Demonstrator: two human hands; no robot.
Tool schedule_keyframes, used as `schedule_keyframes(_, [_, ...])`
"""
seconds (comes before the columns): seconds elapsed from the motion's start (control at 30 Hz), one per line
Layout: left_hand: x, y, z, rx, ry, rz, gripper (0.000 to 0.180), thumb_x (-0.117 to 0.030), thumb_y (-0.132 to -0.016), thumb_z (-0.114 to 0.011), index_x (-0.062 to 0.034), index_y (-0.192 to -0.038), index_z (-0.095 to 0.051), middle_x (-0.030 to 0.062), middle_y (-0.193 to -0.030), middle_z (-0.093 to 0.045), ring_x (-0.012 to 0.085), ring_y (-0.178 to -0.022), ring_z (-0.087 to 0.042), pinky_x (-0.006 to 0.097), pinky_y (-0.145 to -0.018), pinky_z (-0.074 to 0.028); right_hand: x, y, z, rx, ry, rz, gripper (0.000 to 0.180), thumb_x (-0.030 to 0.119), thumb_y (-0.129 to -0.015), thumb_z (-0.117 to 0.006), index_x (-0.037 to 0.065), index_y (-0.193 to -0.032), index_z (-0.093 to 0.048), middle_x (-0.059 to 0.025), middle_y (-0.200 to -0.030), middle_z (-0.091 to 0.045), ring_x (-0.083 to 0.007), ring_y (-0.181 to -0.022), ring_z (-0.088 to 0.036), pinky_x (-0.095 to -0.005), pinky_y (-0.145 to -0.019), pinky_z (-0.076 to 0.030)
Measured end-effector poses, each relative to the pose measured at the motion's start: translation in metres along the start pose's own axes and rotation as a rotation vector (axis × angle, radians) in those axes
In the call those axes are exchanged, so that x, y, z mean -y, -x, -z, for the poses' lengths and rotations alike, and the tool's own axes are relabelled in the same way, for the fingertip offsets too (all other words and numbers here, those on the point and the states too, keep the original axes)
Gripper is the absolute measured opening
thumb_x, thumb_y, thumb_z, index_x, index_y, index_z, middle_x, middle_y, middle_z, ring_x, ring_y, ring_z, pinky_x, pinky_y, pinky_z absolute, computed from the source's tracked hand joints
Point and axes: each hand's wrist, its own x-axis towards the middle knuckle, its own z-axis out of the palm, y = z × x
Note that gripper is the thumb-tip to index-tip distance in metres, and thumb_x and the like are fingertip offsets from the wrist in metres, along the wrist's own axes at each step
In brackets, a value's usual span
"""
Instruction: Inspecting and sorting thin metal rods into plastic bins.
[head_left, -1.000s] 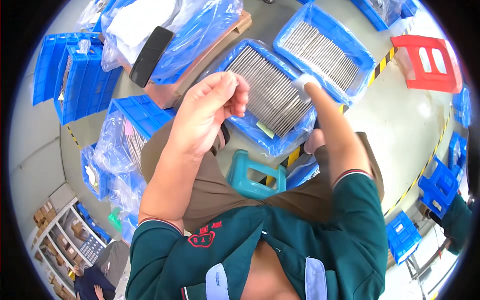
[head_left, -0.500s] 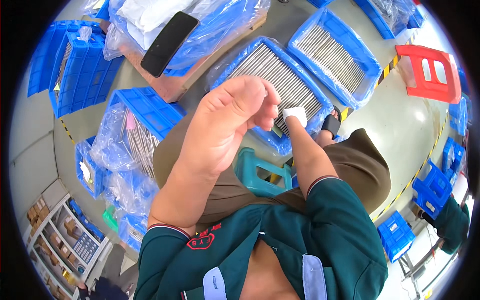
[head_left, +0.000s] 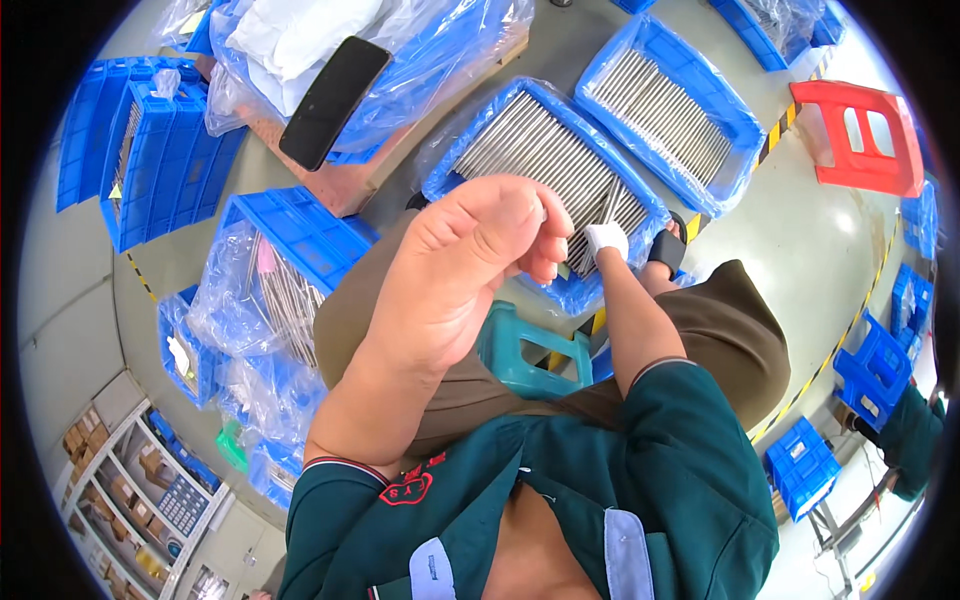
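While left hand hangs mid-view, thumb against curled fingers, white-covered right hand is at two o'clock, apparently closed on couple of tilted rods. More metal rods lie side by side in film-lined blue crate, one o'clock. Glossy grey floor, black-and-yellow tape at two, red stool just beyond. Teal stool, five; wooden pallet, ten; shelving, eight.

Factory workshop floor: blue crates of metal rods, black-and-yellow floor tape, white shelving with cardboard boxes.
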Motion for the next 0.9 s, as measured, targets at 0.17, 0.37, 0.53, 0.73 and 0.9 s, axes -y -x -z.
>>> schedule_keyframes(0.17, [0.002,-0.005,0.001,-0.017,0.017,-0.017,0.037,-0.036,-0.093,-0.05,0.0009,-0.094,-0.054,0.009,-0.084,-0.055,0.015,-0.075,-0.052,0.027,-0.068,-0.044,-0.019,0.006,-0.004,0.441,-1.255,-0.207,0.014,0.014,-0.082,-0.054,0.007,-0.071,-0.052,-0.0071,-0.056,-0.051,-0.0214,-0.043,-0.052,-0.0379,-0.04,-0.049])
schedule_keyframes(0.37, [0.006,-0.007,0.002,-0.057,0.05,-0.033,0.029,-0.032,-0.093,-0.052,-0.0034,-0.094,-0.057,0.0044,-0.082,-0.055,0.0132,-0.073,-0.052,0.027,-0.067,-0.045,-0.018,0.034,0.015,0.352,-1.18,-0.345,0.049,0.05,-0.087,-0.052,0.013,-0.058,-0.04,-0.0012,-0.045,-0.036,-0.0136,-0.032,-0.028,-0.0287,-0.032,-0.022])
schedule_keyframes(0.53, [0.012,-0.013,0.003,-0.085,0.083,-0.043,0.028,-0.034,-0.091,-0.054,-0.0058,-0.091,-0.059,0.0016,-0.078,-0.057,0.0114,-0.07,-0.053,0.026,-0.065,-0.045,0.005,0.09,0.048,0.094,-1.01,0.019,0.046,0.051,-0.086,-0.052,0.012,-0.061,-0.045,-0.001,-0.046,-0.039,-0.0142,-0.032,-0.035,-0.0289,-0.032,-0.026])
schedule_keyframes(0.73, [0.02,-0.02,0.007,-0.266,0.169,-0.076,0.03,-0.037,-0.088,-0.058,-0.0075,-0.089,-0.06,0.0016,-0.073,-0.058,0.0124,-0.065,-0.054,0.028,-0.061,-0.046,0.031,0.175,0.148,0.184,-1.071,0.538,0.03,0.032,-0.089,-0.054,0.006,-0.073,-0.054,-0.0015,-0.055,-0.051,-0.009,-0.046,-0.044,-0.0246,-0.044,-0.035])
schedule_keyframes(0.9, [0.029,-0.026,0.0,-0.281,0.323,-0.115,0.028,-0.037,-0.089,-0.057,-0.0086,-0.092,-0.059,0.0016,-0.078,-0.057,0.0134,-0.071,-0.053,0.03,-0.065,-0.044,0.031,0.254,0.233,0.251,-0.962,0.632,0.014,0.017,-0.083,-0.059,0.005,-0.079,-0.052,-0.0023,-0.057,-0.053,-0.0063,-0.04,-0.042,-0.0213,-0.037,-0.031])
